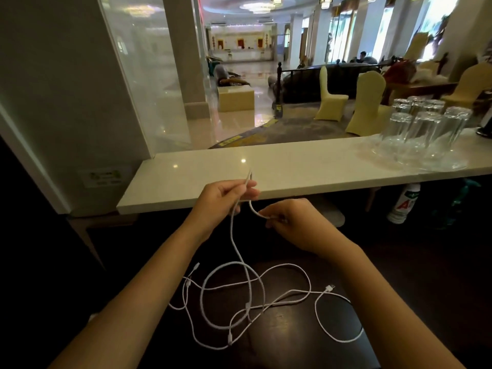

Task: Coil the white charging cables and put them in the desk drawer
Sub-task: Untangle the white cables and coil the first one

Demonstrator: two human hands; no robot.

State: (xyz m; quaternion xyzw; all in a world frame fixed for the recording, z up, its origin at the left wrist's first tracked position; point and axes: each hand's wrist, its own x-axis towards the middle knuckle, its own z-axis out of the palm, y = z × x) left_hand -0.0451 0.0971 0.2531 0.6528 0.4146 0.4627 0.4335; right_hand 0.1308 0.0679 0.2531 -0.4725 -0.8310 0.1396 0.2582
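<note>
White charging cables (pixel 250 296) lie tangled in loose loops on the dark desk (pixel 300 342) below my arms. One cable rises from the tangle to my left hand (pixel 226 198), which pinches it near its plug end; the plug tip sticks up above the fingers. A short bend of the same cable runs across to my right hand (pixel 290 222), which pinches it between thumb and fingers. Both hands hover just in front of the pale counter's edge. No drawer is visible.
A pale stone counter (pixel 292 166) runs across ahead, raised above the desk. Several upturned clear glasses (pixel 423 131) stand on its right part. A white bottle (pixel 404 203) sits under the counter at the right. Beyond the counter lies a lobby with covered chairs.
</note>
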